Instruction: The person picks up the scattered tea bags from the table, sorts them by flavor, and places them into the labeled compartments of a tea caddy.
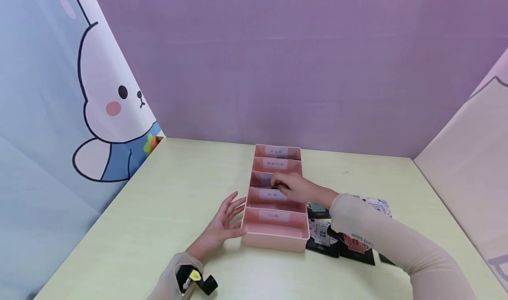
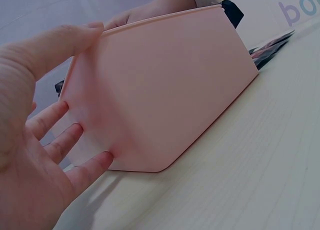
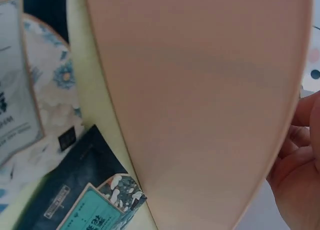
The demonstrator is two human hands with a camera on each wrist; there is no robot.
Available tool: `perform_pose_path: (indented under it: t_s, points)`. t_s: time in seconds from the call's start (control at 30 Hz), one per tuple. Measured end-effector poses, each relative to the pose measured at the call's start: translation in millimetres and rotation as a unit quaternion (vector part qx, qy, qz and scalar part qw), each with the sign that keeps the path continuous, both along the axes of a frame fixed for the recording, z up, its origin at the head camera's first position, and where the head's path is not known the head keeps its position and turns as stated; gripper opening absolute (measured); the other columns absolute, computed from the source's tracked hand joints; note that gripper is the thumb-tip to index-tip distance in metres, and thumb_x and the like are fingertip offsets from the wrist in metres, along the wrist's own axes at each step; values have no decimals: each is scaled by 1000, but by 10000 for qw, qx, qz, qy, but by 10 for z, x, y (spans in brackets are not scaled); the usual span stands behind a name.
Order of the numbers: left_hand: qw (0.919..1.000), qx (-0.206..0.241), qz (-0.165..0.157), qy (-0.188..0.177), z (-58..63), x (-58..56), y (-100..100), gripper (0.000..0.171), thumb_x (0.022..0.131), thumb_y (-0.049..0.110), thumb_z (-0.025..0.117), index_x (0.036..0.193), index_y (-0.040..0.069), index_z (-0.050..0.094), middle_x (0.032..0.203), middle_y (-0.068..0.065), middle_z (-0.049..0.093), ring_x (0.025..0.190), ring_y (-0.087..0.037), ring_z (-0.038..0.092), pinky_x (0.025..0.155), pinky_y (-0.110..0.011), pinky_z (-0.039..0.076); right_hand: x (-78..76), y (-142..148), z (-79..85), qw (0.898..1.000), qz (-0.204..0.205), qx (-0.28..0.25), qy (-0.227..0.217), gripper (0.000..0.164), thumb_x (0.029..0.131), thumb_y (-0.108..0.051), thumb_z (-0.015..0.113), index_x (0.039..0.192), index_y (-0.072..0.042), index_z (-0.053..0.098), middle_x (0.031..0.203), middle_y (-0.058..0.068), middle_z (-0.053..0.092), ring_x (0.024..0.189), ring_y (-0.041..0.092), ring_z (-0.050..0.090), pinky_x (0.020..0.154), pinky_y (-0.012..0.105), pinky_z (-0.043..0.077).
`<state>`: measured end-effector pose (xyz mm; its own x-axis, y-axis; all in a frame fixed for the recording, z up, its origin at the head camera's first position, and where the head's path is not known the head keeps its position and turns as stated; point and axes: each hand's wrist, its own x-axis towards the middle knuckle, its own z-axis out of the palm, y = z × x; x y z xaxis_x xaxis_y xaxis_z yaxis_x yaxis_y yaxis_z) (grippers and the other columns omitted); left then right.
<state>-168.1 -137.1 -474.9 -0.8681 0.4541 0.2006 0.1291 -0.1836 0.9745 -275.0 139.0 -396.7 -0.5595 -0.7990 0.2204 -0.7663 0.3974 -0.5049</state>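
Observation:
A long pink divided box [image 1: 274, 242] with labelled compartments stands on the table. My left hand [image 1: 224, 225] steadies its near left corner. In the left wrist view the thumb lies on the rim and the spread fingertips [image 2: 102, 162] touch the outer wall. My right hand [image 1: 295, 187] reaches over the right rim into the middle compartment, fingers curled. They seem to pinch the edge of a dark packet [image 1: 274, 186], mostly hidden in the compartment. In the right wrist view the box's side wall [image 3: 200, 90] blocks the fingertips; part of a hand shows beyond it.
Several dark tea packets with coloured labels lie right of the box, including a grey-labelled packet [image 1: 322, 236], a red-labelled packet [image 1: 355, 245] and a green-labelled packet [image 3: 95, 210]. My right sleeve [image 1: 381, 234] passes above them. A purple backdrop [image 1: 278, 70] stands behind the table.

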Motion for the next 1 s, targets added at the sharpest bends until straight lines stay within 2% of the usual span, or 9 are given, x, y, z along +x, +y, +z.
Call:
perform_pose_path:
  t_s: [0.17,0.4,0.47,0.63,0.77,1.0]
  points:
    - [10000,22,0,43,-2,7,1,102,86,-3,73,159,8,2,161,-23,18,145,-43,17,109,-54,35,34,-19,0,9986,-171,499,49,16,97,0,54,109,-8,61,97,1,65,79,11,57,73,27,54]
    - [10000,42,4,39,-8,9,5,102,86,-1,74,158,6,2,161,-23,18,145,-43,18,110,-56,34,55,0,31,9860,-141,1229,1115,22,96,-6,60,116,-5,69,111,7,70,100,19,65,90,38,55]
    - [10000,31,7,34,-9,5,3,102,86,-3,74,158,5,1,161,-24,18,145,-43,18,110,-55,34,55,19,56,9833,-88,1295,1275,23,95,-6,61,117,-5,70,112,9,70,103,21,65,91,39,55]
    - [10000,-12,16,4,-2,6,-3,102,86,-8,71,158,5,0,161,-24,18,146,-43,17,110,-55,33,19,101,136,9822,32,1080,1536,25,95,-6,61,118,-5,69,112,8,70,102,22,65,89,40,55]
    - [10000,-32,10,-42,8,-5,6,103,86,-4,73,159,8,1,162,-22,18,146,-42,17,111,-56,32,2,201,193,9814,-15,744,1768,25,92,-4,64,117,-3,69,110,9,70,100,23,65,87,43,55]
    - [10000,-45,4,-44,9,-10,8,103,85,-9,70,158,4,-2,162,-23,17,146,-44,16,110,-57,33,25,320,232,9824,-202,620,1753,30,92,-3,64,121,-2,67,116,12,68,108,28,63,91,47,53]
